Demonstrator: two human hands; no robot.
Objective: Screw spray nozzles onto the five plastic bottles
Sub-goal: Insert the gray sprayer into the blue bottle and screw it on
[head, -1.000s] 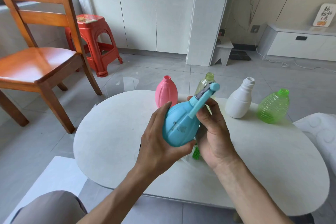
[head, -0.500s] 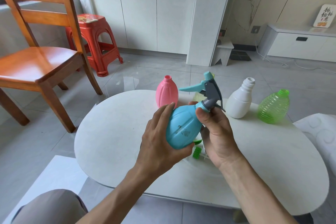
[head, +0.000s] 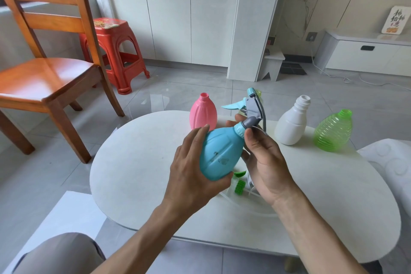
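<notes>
Both hands (head: 195, 176) hold blue bottle (head: 220, 153), nozzle (head: 251, 107) turned

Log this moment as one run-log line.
left hand: holds blue bottle | right hand: at nozzle collar | pink bottle, white bottle, green bottle: uncapped

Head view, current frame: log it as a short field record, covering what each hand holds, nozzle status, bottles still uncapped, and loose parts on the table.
left hand: wrapped around the body of the blue bottle, held tilted above the table
right hand: fingers at the bottle's collar, below the nozzle
nozzle status: seated on the blue bottle's neck; tightness cannot be told
uncapped bottles: pink bottle, white bottle, green bottle
fifth bottle: yellowish top mostly hidden behind the nozzle
loose parts: green nozzle with tubing, under the hands
</notes>
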